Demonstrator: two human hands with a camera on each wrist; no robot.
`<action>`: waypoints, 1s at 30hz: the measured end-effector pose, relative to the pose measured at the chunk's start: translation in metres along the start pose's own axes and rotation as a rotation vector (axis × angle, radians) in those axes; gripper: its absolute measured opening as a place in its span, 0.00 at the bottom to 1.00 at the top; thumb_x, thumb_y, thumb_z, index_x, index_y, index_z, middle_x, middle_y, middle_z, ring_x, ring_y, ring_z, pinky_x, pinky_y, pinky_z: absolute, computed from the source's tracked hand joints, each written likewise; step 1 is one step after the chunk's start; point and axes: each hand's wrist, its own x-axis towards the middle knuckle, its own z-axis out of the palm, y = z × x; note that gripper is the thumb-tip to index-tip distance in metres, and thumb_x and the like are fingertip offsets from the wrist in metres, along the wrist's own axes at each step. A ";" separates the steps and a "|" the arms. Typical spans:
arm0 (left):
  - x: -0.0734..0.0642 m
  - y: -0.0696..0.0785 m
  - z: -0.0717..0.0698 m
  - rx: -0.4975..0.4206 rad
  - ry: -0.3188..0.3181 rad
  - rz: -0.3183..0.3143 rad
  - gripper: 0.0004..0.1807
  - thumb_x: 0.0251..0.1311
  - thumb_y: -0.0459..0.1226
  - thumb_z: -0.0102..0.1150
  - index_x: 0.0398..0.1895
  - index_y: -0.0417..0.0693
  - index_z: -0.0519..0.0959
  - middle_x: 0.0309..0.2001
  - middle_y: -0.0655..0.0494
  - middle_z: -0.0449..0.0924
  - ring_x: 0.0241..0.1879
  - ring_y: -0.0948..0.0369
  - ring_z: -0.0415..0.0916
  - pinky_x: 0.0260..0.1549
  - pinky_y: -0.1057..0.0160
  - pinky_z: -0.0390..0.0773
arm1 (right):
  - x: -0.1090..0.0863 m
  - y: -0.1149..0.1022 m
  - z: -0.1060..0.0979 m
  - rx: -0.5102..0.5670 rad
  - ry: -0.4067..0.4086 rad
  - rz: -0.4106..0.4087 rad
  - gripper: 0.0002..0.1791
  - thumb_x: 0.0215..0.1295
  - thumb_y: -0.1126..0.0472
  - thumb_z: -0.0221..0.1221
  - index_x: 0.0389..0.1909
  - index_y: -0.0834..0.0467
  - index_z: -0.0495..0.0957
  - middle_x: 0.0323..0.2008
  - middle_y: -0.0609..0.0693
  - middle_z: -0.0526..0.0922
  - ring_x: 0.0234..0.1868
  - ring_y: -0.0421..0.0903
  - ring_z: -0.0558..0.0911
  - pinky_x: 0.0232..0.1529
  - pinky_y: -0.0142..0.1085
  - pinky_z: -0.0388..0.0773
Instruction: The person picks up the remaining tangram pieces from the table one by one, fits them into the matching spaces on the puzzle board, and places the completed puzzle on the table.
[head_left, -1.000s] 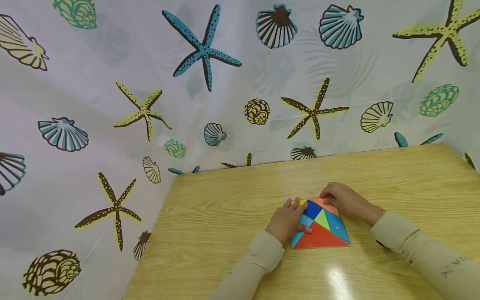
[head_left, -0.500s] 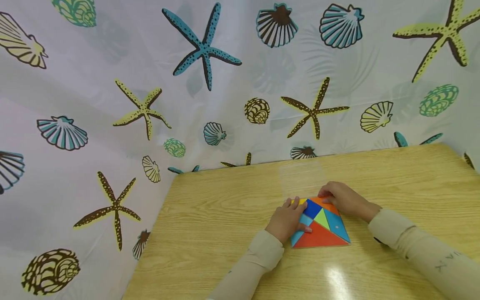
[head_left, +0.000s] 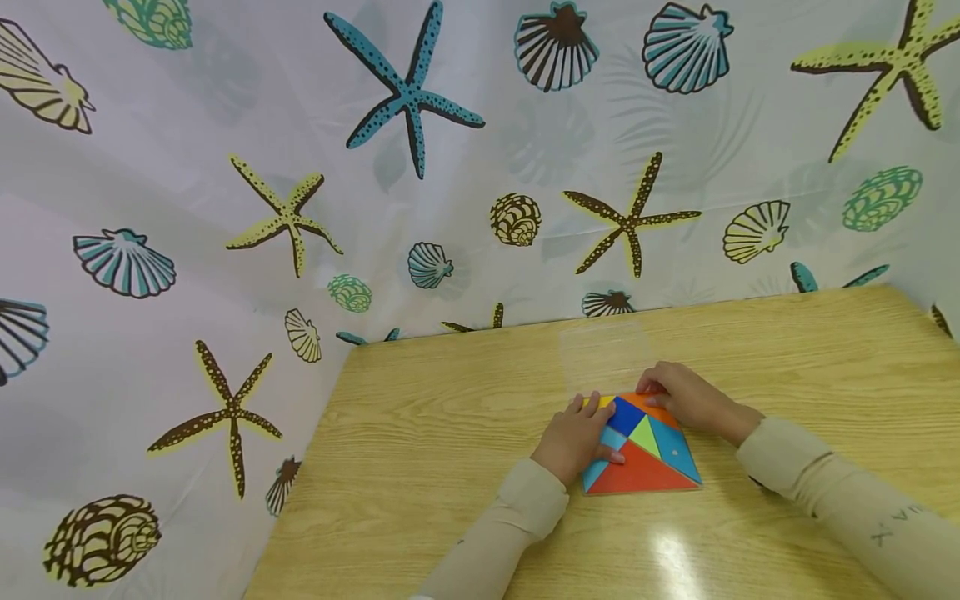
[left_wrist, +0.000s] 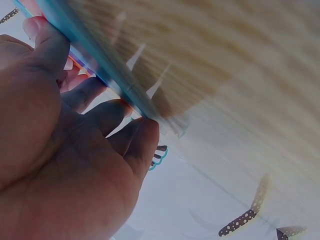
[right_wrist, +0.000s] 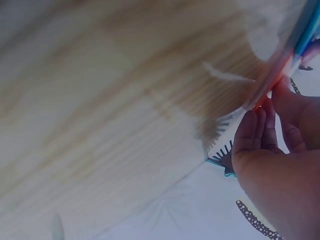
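Note:
A tangram of coloured pieces lies on the table in the head view, its red triangle nearest me. A dark blue piece and a small green triangle fill its middle. My left hand rests spread over its left side, fingertips by the yellow piece and thumb at the red one. At the far right corner my right hand pinches the orange piece, thumb on top and bent fingers at the back edge. Both wrist views show fingertips along the tangram's edge; the left palm hides part of the left side.
The wooden table reaches a white curtain printed with shells and starfish at the back and left. Behind the tangram lies a clear, flat sheet. Light glares off the tabletop in front.
My right hand has shifted slightly left along the tangram's far edge. The orange piece looks brighter than a second ago. My left hand and the other pieces keep their places.

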 end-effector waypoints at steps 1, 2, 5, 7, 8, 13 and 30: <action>0.000 0.000 0.000 -0.002 0.001 0.000 0.43 0.50 0.66 0.43 0.71 0.66 0.54 0.71 0.61 0.52 0.69 0.59 0.50 0.59 0.61 0.65 | 0.000 0.000 0.000 0.001 0.001 -0.003 0.07 0.57 0.73 0.61 0.35 0.61 0.79 0.31 0.49 0.76 0.34 0.45 0.74 0.38 0.41 0.75; 0.000 0.000 0.000 0.001 0.002 0.000 0.43 0.50 0.66 0.43 0.71 0.66 0.54 0.71 0.61 0.52 0.69 0.59 0.50 0.58 0.61 0.65 | 0.000 0.001 0.001 -0.002 0.004 -0.002 0.07 0.57 0.72 0.61 0.35 0.61 0.79 0.31 0.48 0.76 0.34 0.45 0.75 0.39 0.42 0.76; 0.000 -0.001 0.000 0.001 0.003 -0.004 0.43 0.50 0.66 0.43 0.71 0.66 0.54 0.71 0.61 0.52 0.69 0.59 0.49 0.59 0.61 0.65 | 0.000 0.001 0.003 -0.015 0.015 -0.011 0.07 0.57 0.72 0.61 0.36 0.61 0.79 0.32 0.48 0.77 0.35 0.46 0.75 0.40 0.43 0.76; 0.000 -0.001 0.001 -0.004 0.002 -0.008 0.43 0.50 0.66 0.43 0.72 0.66 0.54 0.71 0.62 0.51 0.69 0.59 0.49 0.59 0.60 0.64 | 0.000 0.001 0.005 -0.024 0.021 -0.028 0.06 0.57 0.71 0.61 0.36 0.60 0.80 0.33 0.47 0.77 0.36 0.45 0.75 0.41 0.42 0.76; 0.000 -0.001 0.001 -0.006 0.000 -0.010 0.44 0.50 0.66 0.43 0.72 0.66 0.53 0.71 0.62 0.51 0.69 0.59 0.49 0.59 0.60 0.64 | -0.001 0.000 0.006 -0.028 0.026 -0.037 0.06 0.58 0.70 0.61 0.36 0.59 0.80 0.33 0.47 0.77 0.36 0.45 0.75 0.41 0.42 0.76; 0.000 0.000 0.001 -0.009 -0.001 -0.014 0.44 0.49 0.66 0.45 0.71 0.67 0.54 0.71 0.62 0.52 0.69 0.59 0.49 0.59 0.60 0.64 | -0.002 -0.001 0.009 -0.042 0.048 -0.075 0.06 0.58 0.70 0.61 0.36 0.58 0.80 0.32 0.46 0.75 0.36 0.44 0.73 0.40 0.41 0.75; 0.001 0.001 0.003 0.025 0.011 -0.003 0.44 0.50 0.67 0.43 0.72 0.66 0.53 0.71 0.62 0.52 0.69 0.59 0.49 0.59 0.62 0.64 | -0.014 -0.009 0.017 -0.190 0.150 -0.158 0.07 0.57 0.70 0.62 0.37 0.61 0.81 0.36 0.49 0.76 0.40 0.47 0.74 0.42 0.43 0.76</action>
